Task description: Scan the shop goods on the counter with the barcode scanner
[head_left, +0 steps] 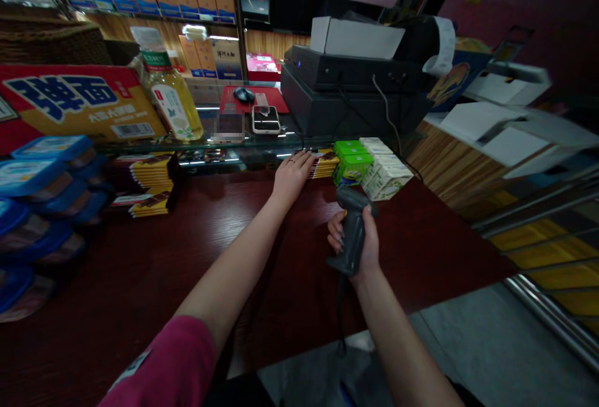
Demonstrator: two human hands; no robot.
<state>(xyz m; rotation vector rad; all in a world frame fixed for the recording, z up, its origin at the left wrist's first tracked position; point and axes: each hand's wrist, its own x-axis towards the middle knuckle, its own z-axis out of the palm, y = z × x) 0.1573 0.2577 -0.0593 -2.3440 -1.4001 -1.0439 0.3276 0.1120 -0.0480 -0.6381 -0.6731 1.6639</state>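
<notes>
Just right of centre in the frame, my right hand [367, 245] is wrapped around the grip of a dark handheld scanner [354, 232], fingers on one side and thumb on the other, with its head tipped toward the upper left and a cable [340, 319] hanging below. At the middle of the frame, my left hand [291, 179] lies with its fingers extended and close together, their tips at the left end of a stack of yellow-wrapped bars [324, 166]; I cannot tell whether they pinch any of it. That stack sits at the far edge of the reddish-brown tabletop [210, 257], just beside some green packs [350, 163], and to the right of those are pale boxes [386, 173]. Left of centre, more yellow-and-brown bars [152, 182] lie in stacks, near blue-lidded tubs [40, 173] piled at the left edge. Toward the upper left, a bottle of yellow liquid [175, 107] stands by a red-and-yellow carton [84, 104]. Above my left hand, a phone [266, 120] lies near a black mouse [243, 95].
</notes>
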